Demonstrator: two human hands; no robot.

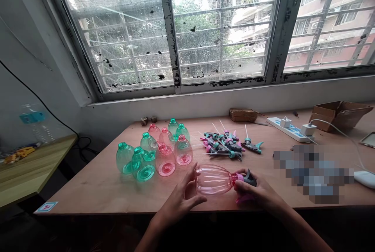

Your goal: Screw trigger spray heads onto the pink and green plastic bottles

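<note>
A pink see-through bottle (213, 179) lies on its side near the front edge of the wooden table (96, 185). My left hand (178, 199) cups its base, fingers curled round it. My right hand (258, 192) grips the grey and pink spray head (248, 177) fitted on the bottle's neck. Behind the bottle stands a cluster of green and pink empty bottles (155, 150). A heap of loose spray heads with tubes (227, 144) lies to its right.
A white power strip with plugs (290, 128) and an open cardboard box (340, 113) sit at the back right. A small brown box (243, 114) rests by the wall. A white object (365, 177) lies at the right edge. A second table (29, 170) stands left.
</note>
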